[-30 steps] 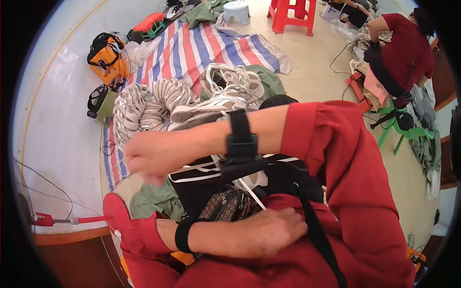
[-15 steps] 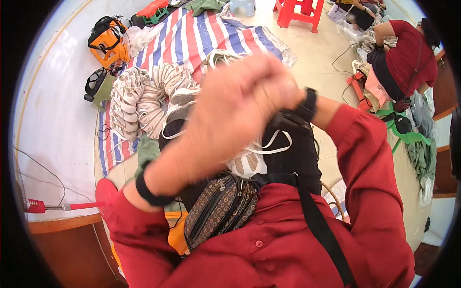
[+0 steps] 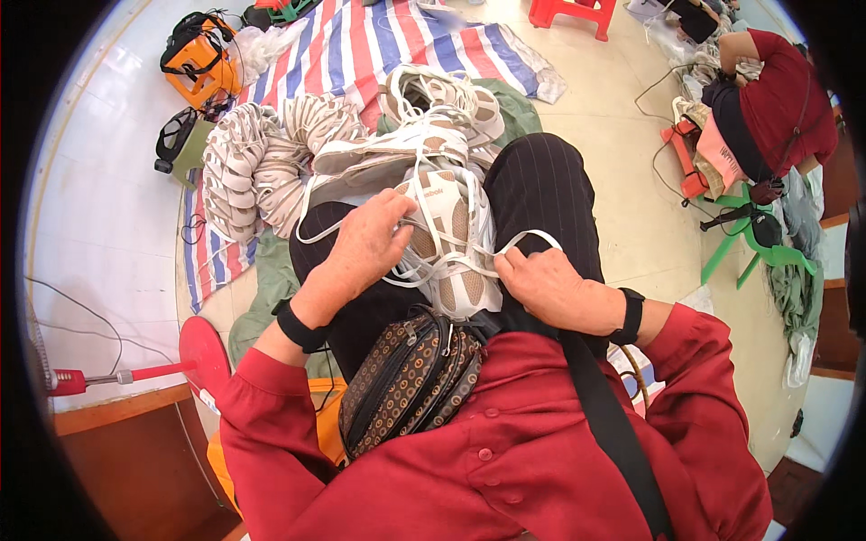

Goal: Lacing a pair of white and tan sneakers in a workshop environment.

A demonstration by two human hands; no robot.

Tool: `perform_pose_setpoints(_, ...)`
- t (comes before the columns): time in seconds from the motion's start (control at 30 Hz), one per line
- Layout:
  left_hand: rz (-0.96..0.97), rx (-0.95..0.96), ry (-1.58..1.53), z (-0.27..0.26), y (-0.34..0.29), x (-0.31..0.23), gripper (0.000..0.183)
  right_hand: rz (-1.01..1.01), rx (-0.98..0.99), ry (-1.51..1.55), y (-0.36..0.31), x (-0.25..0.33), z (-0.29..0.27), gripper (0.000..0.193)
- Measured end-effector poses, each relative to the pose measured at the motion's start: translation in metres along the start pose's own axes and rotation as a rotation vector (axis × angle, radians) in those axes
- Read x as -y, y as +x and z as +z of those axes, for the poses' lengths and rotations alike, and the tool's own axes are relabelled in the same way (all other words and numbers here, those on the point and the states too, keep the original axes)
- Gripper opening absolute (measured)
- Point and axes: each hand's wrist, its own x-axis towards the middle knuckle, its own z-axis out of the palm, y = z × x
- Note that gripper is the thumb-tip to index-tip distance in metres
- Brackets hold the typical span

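Observation:
A white shoe upper (image 3: 462,212) with tan mesh lies across my lap, its toe end toward me. White shoelace (image 3: 439,261) crosses it and hangs in loose loops on both sides. At its left edge my left hand (image 3: 365,243) is closed, the fingertips pinching lace against the upper. To the right of the toe end, my right hand (image 3: 547,287) is closed on a length of lace that arches up beside it. More laced white uppers (image 3: 442,97) lie just beyond my knees, touching the one on my lap.
Ring-shaped bundles of white uppers (image 3: 236,171) sit on a striped sheet (image 3: 361,45) at the left. A patterned waist bag (image 3: 410,388) rests at my front. A red round-ended stand (image 3: 206,356) is at left; a co-worker in a red top (image 3: 785,99) sits at right beside a green stool (image 3: 758,243).
My hands were raised together, blurred, over the lap. They have come down and apart, one to each side of the shoe upper, and now grip the lace.

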Motion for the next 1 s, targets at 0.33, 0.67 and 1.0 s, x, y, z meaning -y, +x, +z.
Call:
perform_pose_setpoints(0.33, -0.005, 0.034, 0.053, 0.017, -0.008, 0.001, 0.015, 0.078, -0.187, -0.044, -0.006, -0.016, -0.008, 0.019)
perform_pose_setpoints(0.67, 0.019, 0.103, 0.081, 0.012, -0.012, -0.011, 0.01, 0.149, -0.456, 0.019, -0.004, -0.026, -0.044, 0.015)
perform_pose_setpoints(1.0, 0.06, 0.09, 0.153, 0.021, -0.01, -0.004, 0.007, -0.019, -0.585, 0.347, -0.016, -0.019, -0.098, 0.048)
